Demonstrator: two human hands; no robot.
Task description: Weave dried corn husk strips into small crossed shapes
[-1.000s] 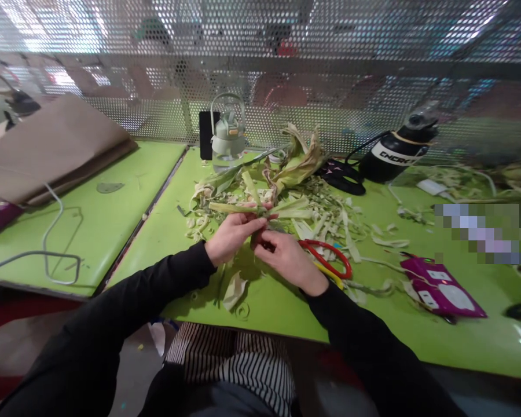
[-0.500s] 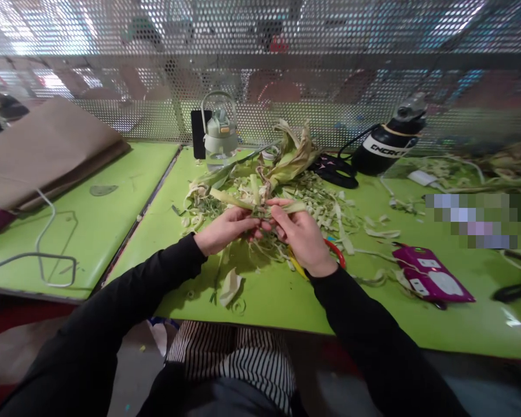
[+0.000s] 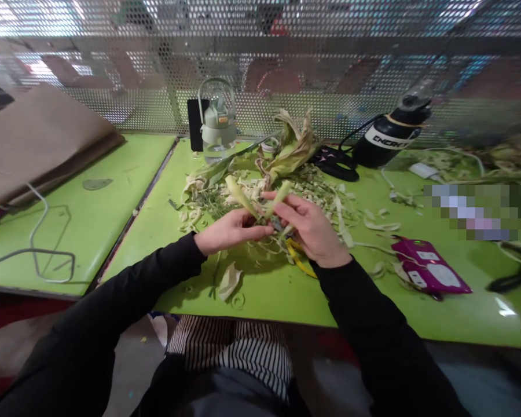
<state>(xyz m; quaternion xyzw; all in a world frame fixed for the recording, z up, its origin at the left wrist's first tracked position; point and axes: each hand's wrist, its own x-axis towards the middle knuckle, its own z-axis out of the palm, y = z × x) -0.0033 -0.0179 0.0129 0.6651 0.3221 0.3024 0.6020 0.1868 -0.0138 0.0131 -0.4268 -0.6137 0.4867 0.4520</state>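
Observation:
My left hand (image 3: 228, 230) and my right hand (image 3: 311, 228) meet over a green table (image 3: 260, 295), both pinched on pale green corn husk strips (image 3: 260, 200) that fork upward in a V between them. Just beyond lies a heap of husk strips and scraps (image 3: 260, 174), with a whole husk bundle (image 3: 293, 150) standing behind it. Under my right hand show yellow handles (image 3: 298, 260) of a tool, mostly hidden. A loose husk piece (image 3: 228, 281) lies near the front edge by my left forearm.
A pale green jug (image 3: 217, 124) and a dark phone (image 3: 196, 124) stand at the back against the perforated metal screen. A black bottle (image 3: 388, 139) lies back right. A purple power strip (image 3: 429, 272) sits right. Brown folded material (image 3: 39, 139) and a white cable (image 3: 39, 237) occupy the left table.
My right hand has lifted off the red-handled scissors and joined the left at the husk strips. The strips, flat before, now bend upward into a V. The view shifted slightly.

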